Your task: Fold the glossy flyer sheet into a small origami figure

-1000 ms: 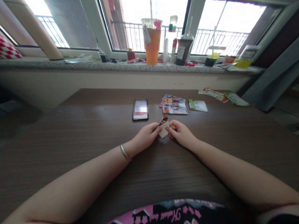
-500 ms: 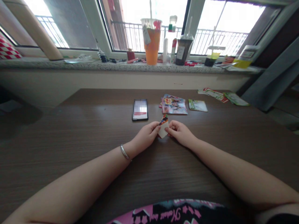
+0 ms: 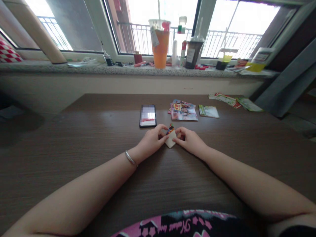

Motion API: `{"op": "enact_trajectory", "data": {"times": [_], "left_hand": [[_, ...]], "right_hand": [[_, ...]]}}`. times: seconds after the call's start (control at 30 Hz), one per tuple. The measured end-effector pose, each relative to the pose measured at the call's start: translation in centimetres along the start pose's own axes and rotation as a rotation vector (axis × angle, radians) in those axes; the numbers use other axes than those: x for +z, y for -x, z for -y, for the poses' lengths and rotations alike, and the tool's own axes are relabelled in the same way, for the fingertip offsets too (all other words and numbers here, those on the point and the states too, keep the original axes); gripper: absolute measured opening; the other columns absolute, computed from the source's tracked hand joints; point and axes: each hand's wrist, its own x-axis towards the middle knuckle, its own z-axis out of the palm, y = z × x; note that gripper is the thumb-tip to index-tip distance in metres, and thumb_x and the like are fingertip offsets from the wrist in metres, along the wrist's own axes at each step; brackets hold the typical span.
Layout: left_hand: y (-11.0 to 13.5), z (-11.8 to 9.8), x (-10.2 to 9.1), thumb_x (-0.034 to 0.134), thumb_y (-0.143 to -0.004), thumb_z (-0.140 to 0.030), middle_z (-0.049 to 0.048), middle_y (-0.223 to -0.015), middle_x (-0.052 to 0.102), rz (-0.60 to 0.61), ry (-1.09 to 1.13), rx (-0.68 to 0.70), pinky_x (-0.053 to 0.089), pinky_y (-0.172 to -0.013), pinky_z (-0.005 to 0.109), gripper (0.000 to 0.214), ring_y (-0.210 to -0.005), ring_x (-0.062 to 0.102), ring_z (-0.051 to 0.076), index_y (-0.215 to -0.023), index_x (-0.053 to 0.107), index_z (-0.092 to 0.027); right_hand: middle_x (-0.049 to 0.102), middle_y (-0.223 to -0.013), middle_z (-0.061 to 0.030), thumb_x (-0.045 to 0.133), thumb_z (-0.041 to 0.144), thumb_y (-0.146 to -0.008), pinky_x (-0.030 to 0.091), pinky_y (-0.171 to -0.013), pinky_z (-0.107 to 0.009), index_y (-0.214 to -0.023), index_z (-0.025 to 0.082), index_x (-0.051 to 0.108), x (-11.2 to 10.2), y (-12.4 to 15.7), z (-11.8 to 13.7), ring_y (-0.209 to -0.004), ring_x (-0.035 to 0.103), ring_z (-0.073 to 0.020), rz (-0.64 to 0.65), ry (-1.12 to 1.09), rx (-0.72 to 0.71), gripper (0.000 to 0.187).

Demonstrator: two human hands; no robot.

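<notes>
I have the paper [image 3: 170, 142] near the phone [image 3: 148, 116], pinched at opposite edges by left hand [image 3: 153, 141] and right hand [image 3: 190, 140]. For control, I should keep grip pressure light and even.

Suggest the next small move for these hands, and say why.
Perhaps the right hand should press along the slanting border of the small paper piece while the left hand steadies it: the hands meet it at opposite sides, and its pale lower part and coloured top look folded together there, though crease firmness is too small to tell.
</notes>
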Motion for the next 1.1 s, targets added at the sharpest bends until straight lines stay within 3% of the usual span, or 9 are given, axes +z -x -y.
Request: {"op": "enact_trajectory", "data": {"times": [0.3, 0.53, 0.77, 0.9, 1.1], "left_hand": [[-0.2, 0.3, -0.2, 0.062, -0.082, -0.020, 0.0040, -0.092, 0.067, -0.015, -0.127, 0.098, 0.048, -0.078, 0.031, 0.028, -0.084, 0.061, 0.017, -0.110, 0.059, -0.017], [-0.1, 0.0, -0.5, 0.064, -0.079, -0.025, 0.0065, -0.099, 0.067, -0.013, -0.325, 0.152, 0.044, -0.085, 0.037, 0.028, -0.093, 0.057, 0.023, -0.106, 0.066, -0.019], [-0.2, 0.2, -0.6, 0.065, -0.080, -0.028, 0.0069, -0.105, 0.065, 0.000, -0.329, 0.148, 0.043, -0.089, 0.038, 0.031, -0.098, 0.055, 0.024, -0.109, 0.064, -0.018], [-0.3, 0.2, -0.6, 0.069, -0.079, -0.030, 0.0082, -0.105, 0.062, 0.011, -0.348, 0.183, 0.044, -0.091, 0.039, 0.035, -0.100, 0.054, 0.024, -0.111, 0.062, -0.017], [-0.4, 0.6, -0.4, 0.068, -0.080, -0.024, 0.0067, -0.104, 0.060, 0.030, -0.367, 0.275, 0.046, -0.087, 0.036, 0.017, -0.097, 0.055, 0.021, -0.096, 0.065, -0.019]], "right_hand": [[0.065, -0.077, -0.0019, 0.069, 0.022, -0.078, 0.040, -0.068, -0.029, -0.082, 0.019, 0.064, -0.6, -0.4, -0.2, -0.075, 0.055, -0.0167, -0.023, 0.187, -0.074, 0.007], [0.066, -0.076, 0.0009, 0.070, 0.021, -0.075, 0.040, -0.066, -0.027, -0.094, 0.020, 0.064, -0.5, -0.5, -0.6, -0.070, 0.055, -0.0141, -0.023, 0.127, -0.041, 0.020], [0.065, -0.079, 0.0009, 0.068, 0.023, -0.076, 0.039, -0.062, -0.026, -0.104, 0.022, 0.066, -0.7, -0.4, -0.5, -0.066, 0.054, -0.0128, -0.009, 0.144, -0.052, 0.028], [0.065, -0.085, -0.0002, 0.066, 0.022, -0.078, 0.040, -0.063, -0.026, -0.109, 0.023, 0.066, -1.0, -0.3, -0.7, -0.068, 0.053, -0.0127, 0.009, 0.149, -0.105, 0.030], [0.064, -0.091, -0.0048, 0.067, 0.020, -0.078, 0.043, -0.069, -0.028, -0.091, 0.019, 0.069, -1.4, -0.5, -1.5, -0.076, 0.055, -0.0149, 0.060, 0.165, -0.276, 0.013]]}}
